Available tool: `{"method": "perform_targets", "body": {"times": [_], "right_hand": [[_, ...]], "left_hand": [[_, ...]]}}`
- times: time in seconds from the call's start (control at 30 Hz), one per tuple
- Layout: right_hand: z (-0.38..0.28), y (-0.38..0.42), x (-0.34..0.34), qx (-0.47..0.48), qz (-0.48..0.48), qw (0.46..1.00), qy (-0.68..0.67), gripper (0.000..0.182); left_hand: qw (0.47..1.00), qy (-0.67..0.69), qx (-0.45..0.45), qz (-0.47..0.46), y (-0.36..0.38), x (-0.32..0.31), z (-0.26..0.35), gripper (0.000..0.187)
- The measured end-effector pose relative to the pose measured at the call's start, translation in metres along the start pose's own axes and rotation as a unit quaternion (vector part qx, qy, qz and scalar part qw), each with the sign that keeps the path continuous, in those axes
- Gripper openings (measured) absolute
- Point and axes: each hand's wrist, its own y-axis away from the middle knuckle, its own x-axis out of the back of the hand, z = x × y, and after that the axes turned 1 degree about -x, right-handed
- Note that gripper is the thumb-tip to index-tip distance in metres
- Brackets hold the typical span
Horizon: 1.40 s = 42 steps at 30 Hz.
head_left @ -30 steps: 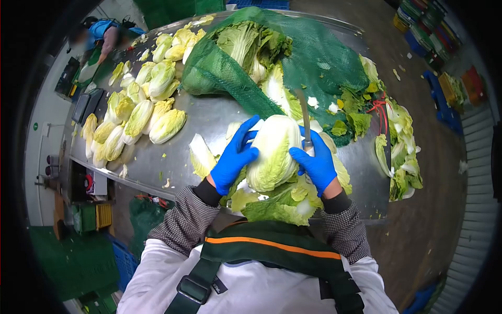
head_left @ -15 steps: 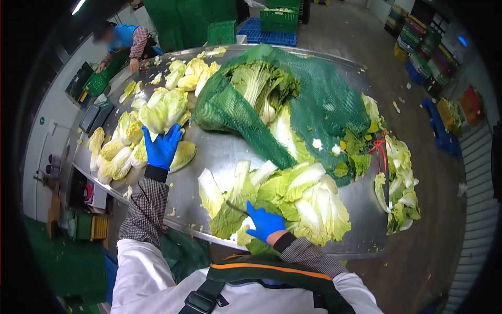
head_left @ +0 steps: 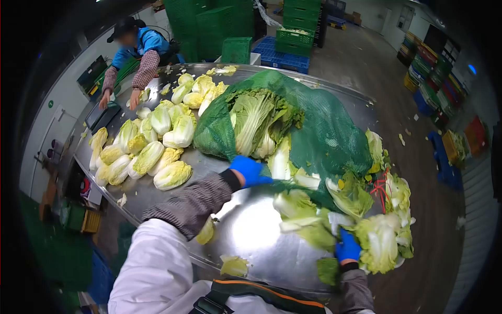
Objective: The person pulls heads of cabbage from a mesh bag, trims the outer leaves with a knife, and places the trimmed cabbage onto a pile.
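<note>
My left hand (head_left: pixel 248 171), in a blue glove, reaches across to the front edge of a green mesh bag (head_left: pixel 327 128), fingers pressed together on the netting and slightly blurred. Inside the bag's opening sits a large untrimmed Chinese cabbage (head_left: pixel 253 120). My right hand (head_left: pixel 348 247), also gloved, is closed at the right front of the table around what looks like a knife, its blade partly hidden and smeared. Loose cabbage leaves (head_left: pixel 300 212) lie beside it, blurred by motion. More leaves (head_left: pixel 379 243) pile against its right side.
Trimmed cabbages (head_left: pixel 149 157) cover the left of the metal table (head_left: pixel 251 230). A co-worker (head_left: pixel 141 47) leans over the far left corner, hands near a dark scale-like device (head_left: pixel 102 116). Red string (head_left: pixel 380 191) hangs at the right edge. Green crates (head_left: pixel 295 39) stand behind.
My left hand has left the trimmed cabbages and moved right to the mesh bag. My right hand has swept right, and the front leaves have shifted right with it. The co-worker leans further in.
</note>
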Motion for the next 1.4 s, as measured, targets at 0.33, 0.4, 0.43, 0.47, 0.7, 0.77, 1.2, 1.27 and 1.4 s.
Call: {"method": "perform_targets", "body": {"times": [0.33, 0.4, 0.43, 0.47, 0.7, 0.77, 1.2, 1.27, 1.4], "right_hand": [[-0.111, -0.126, 0.07, 0.125, 0.148, 0.919, -0.343, 0.054], [-0.166, -0.162, 0.057, 0.113, 0.1, 0.853, -0.5, 0.039], [-0.185, -0.177, 0.046, 0.082, 0.075, 0.85, -0.515, 0.036], [-0.199, -0.195, 0.03, 0.017, -0.014, 0.812, -0.583, 0.032], [-0.271, -0.222, 0.019, -0.026, -0.138, 0.731, -0.668, 0.033], [-0.265, -0.233, 0.02, -0.085, -0.162, 0.691, -0.7, 0.035], [-0.195, -0.158, -0.003, -0.064, -0.186, 0.794, -0.575, 0.043], [-0.199, -0.13, -0.016, -0.013, -0.223, 0.815, -0.535, 0.045], [-0.234, -0.063, -0.029, 0.008, -0.273, 0.803, -0.53, 0.051]], "left_hand": [[0.743, 0.626, 0.187, 0.144, 0.021, 0.027, -0.118, 0.036], [0.739, 0.594, 0.128, 0.291, -0.022, 0.046, -0.108, 0.043], [0.752, 0.548, 0.098, 0.352, -0.045, 0.046, -0.11, 0.05], [0.799, 0.466, 0.165, 0.342, -0.073, 0.032, -0.125, 0.061], [0.816, 0.421, 0.333, 0.212, -0.131, 0.033, -0.147, 0.108], [0.797, 0.435, 0.316, 0.275, -0.125, 0.02, -0.145, 0.106], [0.901, 0.403, -0.032, 0.155, 0.129, -0.039, 0.058, 0.07], [0.8, 0.529, 0.133, 0.249, 0.144, -0.073, 0.05, 0.063], [0.448, 0.781, 0.371, 0.227, 0.126, -0.049, 0.033, 0.065]]}}
